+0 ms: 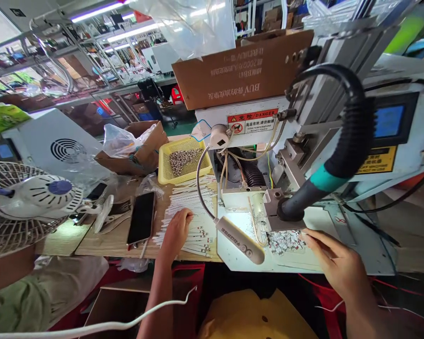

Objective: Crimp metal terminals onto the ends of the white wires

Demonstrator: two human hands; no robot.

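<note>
My left hand (177,231) rests on a spread of thin white strips (194,207) on the wooden table, its fingers curled together; whatever they hold is hidden. My right hand (339,263) is at the right edge of a pile of small white and metallic pieces (285,241) on the machine's white base. Its thumb and index finger are pinched close together by the pile, and anything between them is too small to name. The machine's metal head (273,212), with a black hose, stands just above the pile. A grey-white lamp bar (240,241) lies between my hands.
A yellow basket (166,162) of small metal parts stands behind the strips. A black phone (141,218), an open carton (151,148) and a fan (31,200) are to the left. A person's arm (12,266) shows at the far left. A white cable (127,325) crosses the lower foreground.
</note>
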